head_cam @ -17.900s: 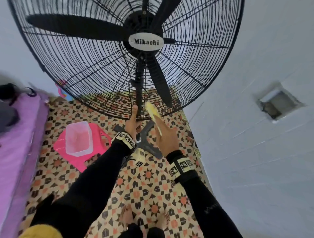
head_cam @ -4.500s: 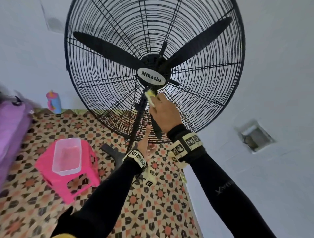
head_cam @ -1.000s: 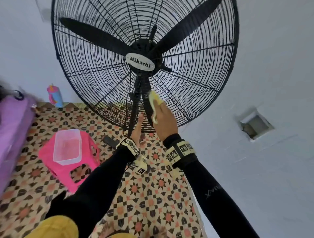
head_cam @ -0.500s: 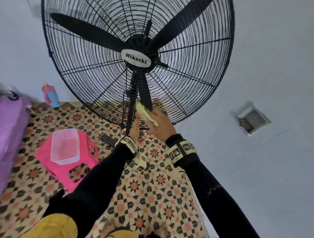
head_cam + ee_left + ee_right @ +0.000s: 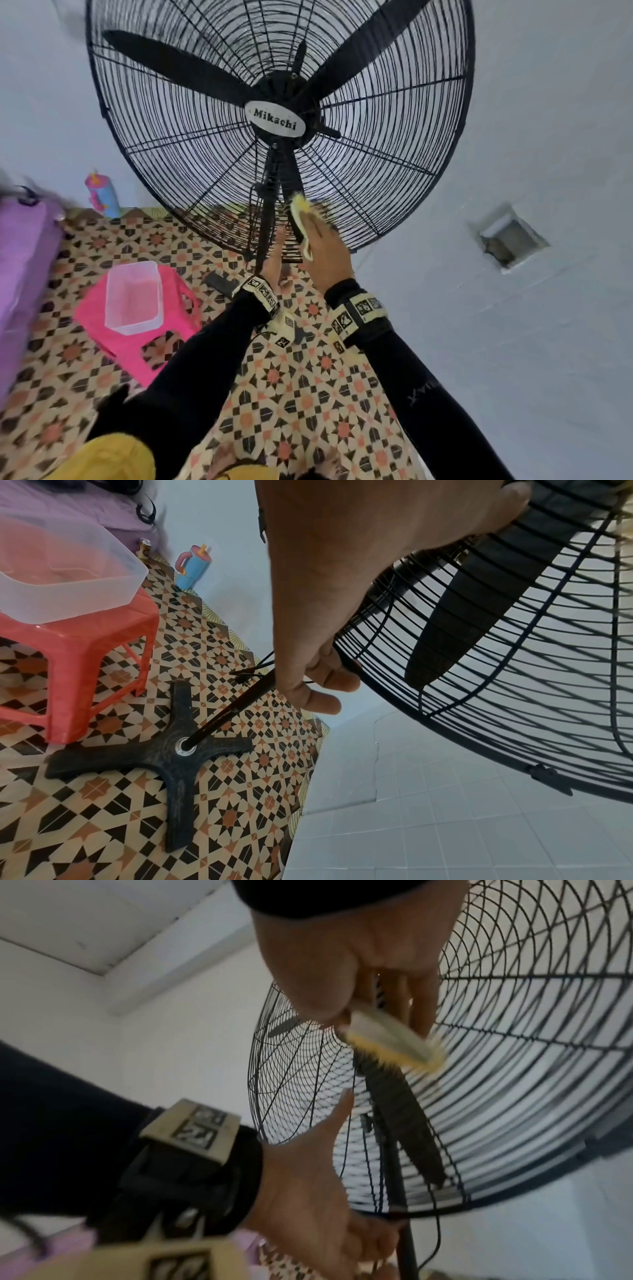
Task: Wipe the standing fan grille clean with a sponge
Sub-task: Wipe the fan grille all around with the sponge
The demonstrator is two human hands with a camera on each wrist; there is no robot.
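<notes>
I see my right hand (image 5: 323,255) pinching the yellow sponge (image 5: 300,219) between thumb and fingers, its face laid against the lower part of the black fan grille (image 5: 394,178), just below the hub badge (image 5: 275,118) and over the downward blade (image 5: 411,1123). In the right wrist view the sponge (image 5: 390,1043) is blurred, so I cannot tell how firmly it presses the wires. My left hand (image 5: 275,265) grips the bottom rim of the grille; the left wrist view shows its fingers (image 5: 329,680) curled round the rim wire, with the thumb stretched up along the cage. The fan pole (image 5: 236,710) slants down into a black cross-shaped base (image 5: 161,753) on the patterned floor tiles (image 5: 291,394).

To the left stands a pink plastic stool (image 5: 137,342) with a clear plastic tub (image 5: 133,298) on its seat; the tub looks empty, though a thin film of liquid would not show. Farther left, by the far wall, is a blue cup with a pink handle (image 5: 193,566). A purple bed edge (image 5: 24,274) runs along the left side. On the right wall there is a small square recess (image 5: 508,240).
</notes>
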